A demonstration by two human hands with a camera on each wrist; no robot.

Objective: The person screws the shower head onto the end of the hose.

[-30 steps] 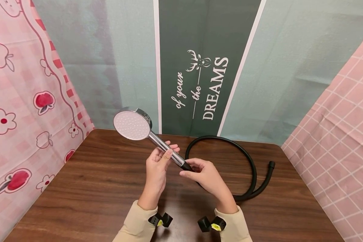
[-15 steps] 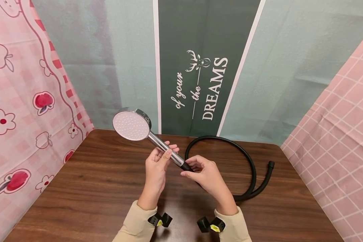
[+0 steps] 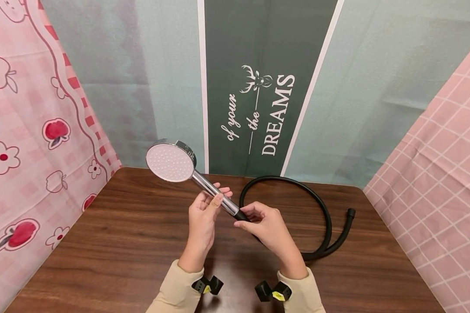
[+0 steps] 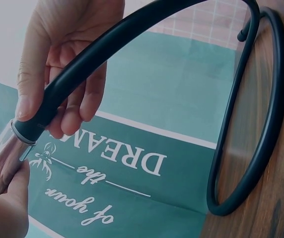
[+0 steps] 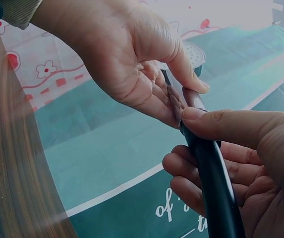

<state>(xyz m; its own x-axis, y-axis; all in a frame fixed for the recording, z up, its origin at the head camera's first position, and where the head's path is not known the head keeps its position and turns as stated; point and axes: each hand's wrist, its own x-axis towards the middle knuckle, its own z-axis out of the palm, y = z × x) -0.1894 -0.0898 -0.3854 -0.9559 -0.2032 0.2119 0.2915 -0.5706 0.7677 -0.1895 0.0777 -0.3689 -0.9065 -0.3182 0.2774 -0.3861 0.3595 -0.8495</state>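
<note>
A chrome handheld shower head [image 3: 170, 162] with a white nozzle face is tilted up to the left above the table. Around its chrome handle [image 3: 229, 204], my left hand [image 3: 203, 219] grips with thumb and fingers. My right hand [image 3: 269, 226] pinches the end of a black shower hose [image 3: 328, 217] right at the bottom of that handle. In the left wrist view the hose's end [image 4: 30, 126] meets the handle with no gap that I can see. Thumb on top and fingers beneath, the right hand [image 5: 276, 148] holds the hose in the right wrist view.
The hose loops over the brown wooden table [image 3: 133, 243] on the right, its free end [image 3: 351, 213] raised slightly toward the right side. Behind the table hangs a green printed cloth [image 3: 270, 43]. Pink patterned cloths [image 3: 19, 130] flank both sides.
My right hand shifted very slightly at the joint between hose and handle, its fingers rising then dipping a little. The shower head and left hand stay nearly still.
</note>
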